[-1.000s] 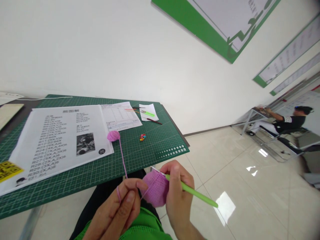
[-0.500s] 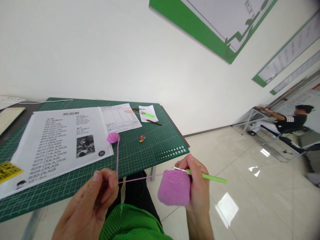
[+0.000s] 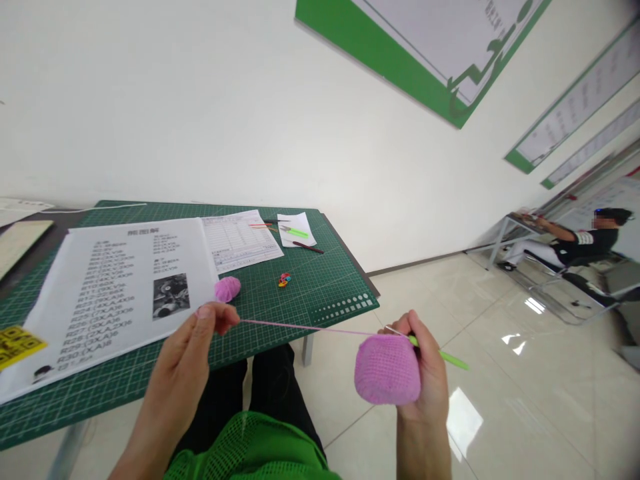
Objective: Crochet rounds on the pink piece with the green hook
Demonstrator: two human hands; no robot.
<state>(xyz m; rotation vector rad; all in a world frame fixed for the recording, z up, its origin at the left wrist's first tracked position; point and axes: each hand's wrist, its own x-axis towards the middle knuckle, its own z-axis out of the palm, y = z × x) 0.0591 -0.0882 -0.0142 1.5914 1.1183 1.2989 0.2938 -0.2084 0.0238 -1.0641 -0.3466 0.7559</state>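
My right hand [image 3: 429, 367] grips a green-handled crochet hook [image 3: 453, 361] together with a rounded pink crochet piece [image 3: 387, 370], out past the table's right corner. From the top of that piece a strand of pink yarn [image 3: 305, 327] runs taut leftward to my left hand [image 3: 193, 353]. The fingers of that hand are closed on the strand, over the table's front edge. Just behind them sits a small pink yarn ball [image 3: 228, 289], at the corner of the printed pattern sheet [image 3: 130, 287].
On the green cutting mat [image 3: 330, 273] lie colourful stitch markers [image 3: 285, 279], green thread snips [image 3: 295, 232], a dark thin tool [image 3: 309, 247] and a form sheet [image 3: 245, 243]. A yellow card [image 3: 20, 345] lies at left. Another person [image 3: 585, 237] sits far right.
My right hand has moved right with the crochet piece and hook. My left hand has risen toward the yarn ball, and the strand between the hands is longer. The ball has shifted slightly nearer.
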